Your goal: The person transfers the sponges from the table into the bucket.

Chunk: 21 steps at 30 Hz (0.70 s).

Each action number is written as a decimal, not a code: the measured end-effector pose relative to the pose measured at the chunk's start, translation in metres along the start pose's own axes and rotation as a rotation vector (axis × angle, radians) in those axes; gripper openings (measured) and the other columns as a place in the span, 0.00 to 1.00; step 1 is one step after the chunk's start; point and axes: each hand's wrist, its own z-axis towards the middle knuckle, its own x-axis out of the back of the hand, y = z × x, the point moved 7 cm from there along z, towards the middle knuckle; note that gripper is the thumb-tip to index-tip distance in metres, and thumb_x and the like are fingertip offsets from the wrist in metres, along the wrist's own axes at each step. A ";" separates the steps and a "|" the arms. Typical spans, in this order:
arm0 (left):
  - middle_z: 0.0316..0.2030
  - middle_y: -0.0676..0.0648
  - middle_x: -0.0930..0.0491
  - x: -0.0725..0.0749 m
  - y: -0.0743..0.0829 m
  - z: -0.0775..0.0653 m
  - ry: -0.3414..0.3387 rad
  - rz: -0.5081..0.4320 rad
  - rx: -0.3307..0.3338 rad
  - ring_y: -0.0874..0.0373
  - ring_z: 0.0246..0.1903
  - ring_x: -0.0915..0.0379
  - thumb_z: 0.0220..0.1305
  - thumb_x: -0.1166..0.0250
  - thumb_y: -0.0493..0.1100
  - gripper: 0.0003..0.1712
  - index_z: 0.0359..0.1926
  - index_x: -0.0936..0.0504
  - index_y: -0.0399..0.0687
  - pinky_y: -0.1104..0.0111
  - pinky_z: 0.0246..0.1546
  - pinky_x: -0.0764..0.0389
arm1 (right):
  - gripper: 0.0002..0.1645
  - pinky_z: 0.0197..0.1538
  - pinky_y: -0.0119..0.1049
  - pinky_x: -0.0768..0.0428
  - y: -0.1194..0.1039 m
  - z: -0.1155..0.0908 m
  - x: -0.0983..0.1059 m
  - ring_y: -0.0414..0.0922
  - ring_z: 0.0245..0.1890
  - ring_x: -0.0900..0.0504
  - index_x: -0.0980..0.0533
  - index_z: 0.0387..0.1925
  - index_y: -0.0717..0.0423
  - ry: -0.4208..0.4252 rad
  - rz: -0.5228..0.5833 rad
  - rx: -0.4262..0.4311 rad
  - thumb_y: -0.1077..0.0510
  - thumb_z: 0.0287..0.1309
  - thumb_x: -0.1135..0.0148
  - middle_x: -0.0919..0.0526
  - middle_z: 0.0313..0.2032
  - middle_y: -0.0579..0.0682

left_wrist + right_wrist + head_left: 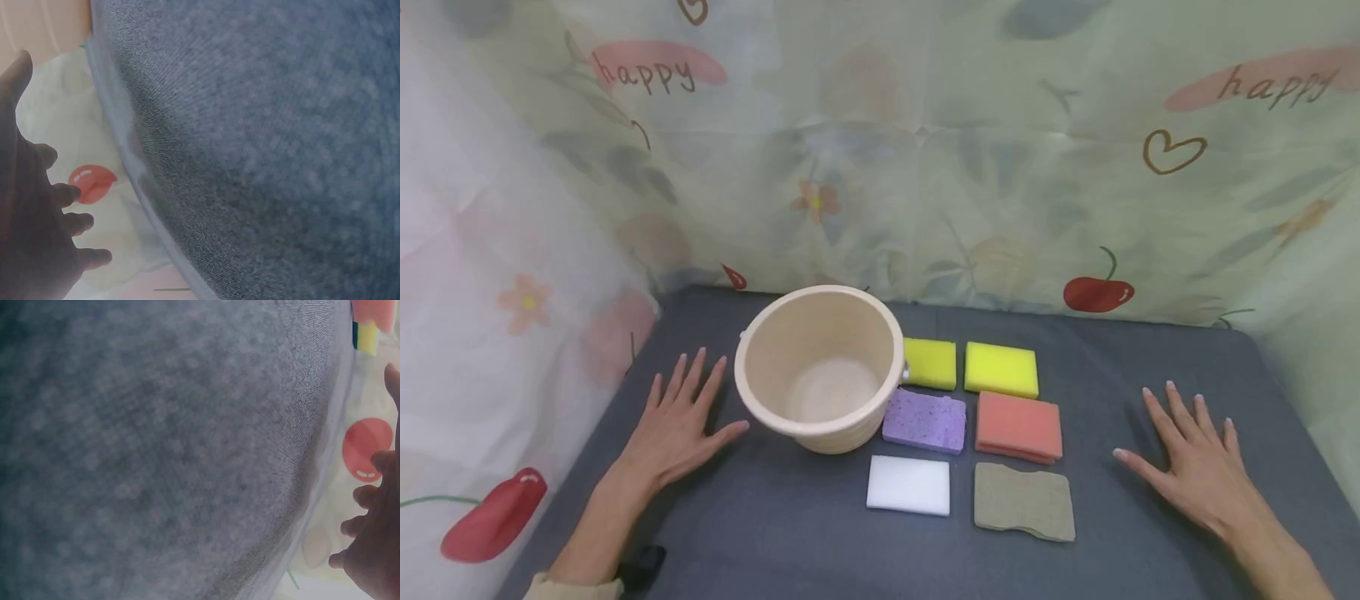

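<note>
My left hand (672, 433) lies with spread fingers on the dark cloth, just left of a beige bucket (820, 367). The bucket stands upright, and its visible inside holds nothing. Right of it are several sponges in two columns: a yellow sponge (930, 364) partly hidden by the bucket, a brighter yellow sponge (1001, 369), a purple sponge (924, 422), a coral sponge (1018, 426), a white sponge (908, 485) and a grey-green sponge (1024, 502) with notched long sides. Farther right, my right hand (1198, 471) is spread out, holding nothing.
The table (760, 533) is covered in dark grey cloth. A patterned curtain (917, 167) with cherries and "happy" lettering hangs behind it and along the sides. A small black object (643, 567) is beside the left wrist.
</note>
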 end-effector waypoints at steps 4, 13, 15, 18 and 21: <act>0.77 0.35 0.59 0.001 -0.001 -0.001 -0.008 0.002 0.001 0.36 0.75 0.69 0.60 0.45 0.77 0.59 0.80 0.57 0.51 0.34 0.67 0.58 | 0.64 0.63 0.72 0.77 -0.001 0.001 0.000 0.74 0.72 0.68 0.62 0.79 0.51 -0.001 -0.002 0.006 0.28 0.58 0.41 0.63 0.76 0.67; 0.78 0.36 0.62 0.010 0.001 -0.001 -0.007 -0.026 -0.013 0.36 0.75 0.71 0.53 0.40 0.79 0.67 0.80 0.58 0.49 0.35 0.68 0.59 | 0.62 0.65 0.71 0.75 -0.006 0.002 0.004 0.73 0.72 0.65 0.60 0.79 0.50 0.022 0.015 0.039 0.29 0.57 0.40 0.61 0.76 0.65; 0.78 0.38 0.64 0.014 0.003 0.000 0.006 -0.049 -0.030 0.38 0.76 0.72 0.50 0.37 0.79 0.70 0.80 0.60 0.50 0.38 0.69 0.60 | 0.62 0.65 0.71 0.74 -0.008 0.005 0.007 0.73 0.72 0.64 0.59 0.79 0.49 0.038 0.016 0.055 0.29 0.57 0.39 0.60 0.76 0.65; 0.78 0.40 0.62 0.021 0.008 0.002 0.044 -0.085 -0.069 0.40 0.76 0.69 0.46 0.33 0.78 0.73 0.80 0.61 0.52 0.40 0.70 0.56 | 0.61 0.66 0.71 0.72 -0.013 0.011 0.012 0.72 0.73 0.63 0.59 0.79 0.49 0.057 0.024 0.079 0.30 0.58 0.39 0.58 0.76 0.65; 0.78 0.41 0.56 0.028 0.014 0.005 0.087 -0.133 -0.101 0.41 0.76 0.60 0.40 0.28 0.76 0.77 0.80 0.62 0.54 0.42 0.67 0.45 | 0.61 0.67 0.70 0.69 -0.020 0.018 0.016 0.72 0.73 0.60 0.59 0.79 0.49 0.063 0.045 0.102 0.31 0.58 0.38 0.56 0.76 0.66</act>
